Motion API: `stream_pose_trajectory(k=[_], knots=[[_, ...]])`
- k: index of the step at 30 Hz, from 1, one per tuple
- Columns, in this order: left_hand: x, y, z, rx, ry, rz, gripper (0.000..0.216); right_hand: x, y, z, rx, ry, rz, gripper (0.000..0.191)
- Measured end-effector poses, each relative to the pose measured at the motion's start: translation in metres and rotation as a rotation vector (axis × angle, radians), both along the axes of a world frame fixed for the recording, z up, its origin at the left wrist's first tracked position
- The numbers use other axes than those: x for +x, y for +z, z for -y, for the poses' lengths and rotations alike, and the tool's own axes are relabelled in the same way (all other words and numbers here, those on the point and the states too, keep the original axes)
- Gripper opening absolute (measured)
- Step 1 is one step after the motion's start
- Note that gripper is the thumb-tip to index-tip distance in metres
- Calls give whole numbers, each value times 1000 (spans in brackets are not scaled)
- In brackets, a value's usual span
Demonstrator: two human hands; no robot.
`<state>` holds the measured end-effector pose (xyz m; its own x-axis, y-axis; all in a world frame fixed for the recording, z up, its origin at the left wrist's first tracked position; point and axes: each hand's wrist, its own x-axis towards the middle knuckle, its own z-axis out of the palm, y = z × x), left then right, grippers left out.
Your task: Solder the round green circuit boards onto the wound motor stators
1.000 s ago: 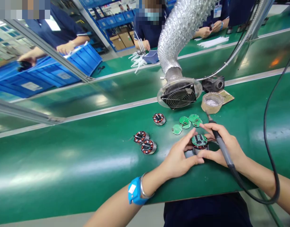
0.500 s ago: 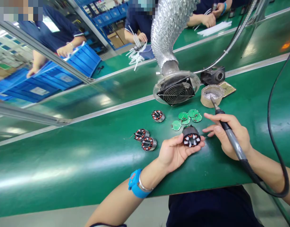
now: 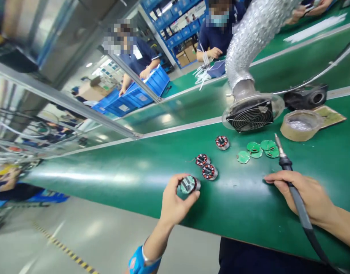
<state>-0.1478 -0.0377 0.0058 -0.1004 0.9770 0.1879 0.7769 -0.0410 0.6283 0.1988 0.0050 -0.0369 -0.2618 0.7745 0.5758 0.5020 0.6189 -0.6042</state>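
Observation:
My left hand point(image 3: 176, 201) grips a motor stator point(image 3: 189, 184) by its sides, its green circuit board facing up. It is close to the bench top; whether it touches is hidden. Just beyond it stand two stators point(image 3: 209, 172) side by side, showing red windings, and a third stator point(image 3: 222, 142) sits farther back. In my right hand point(image 3: 303, 194) is a soldering iron point(image 3: 297, 201), held like a pen with its bare tip pointing up and away. Beyond that hand lie several round green circuit boards point(image 3: 256, 149), partly overlapping.
A fume extractor fan point(image 3: 250, 116) on a silver duct point(image 3: 249, 49) hangs over the bench's back edge. Right of it are a tape roll point(image 3: 296, 131) and a black soldering iron holder point(image 3: 306, 98). Across the divider, co-workers work beside blue bins point(image 3: 140, 95).
My left hand has carried the stator leftward and turned it so the circuit board shows on top. The soldering iron's tip has left the tape roll. My view has swung left.

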Motion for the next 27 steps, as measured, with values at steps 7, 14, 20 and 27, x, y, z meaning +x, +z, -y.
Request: stream_pose_trajectory(k=[7,14,20,27], knots=[[12,-6,-22,154,-122,-318,50,6,-6,0,11,66,94,15],[71,-9,-30,317,-384,-321,11,-1,-1,11,-57,83,127,25],[121,-3,-25,221,-601,19,22,-20,10,14,-139,181,185,49],[130,11,-62,-382,-641,225,30,-5,13,17,-154,110,186,47]])
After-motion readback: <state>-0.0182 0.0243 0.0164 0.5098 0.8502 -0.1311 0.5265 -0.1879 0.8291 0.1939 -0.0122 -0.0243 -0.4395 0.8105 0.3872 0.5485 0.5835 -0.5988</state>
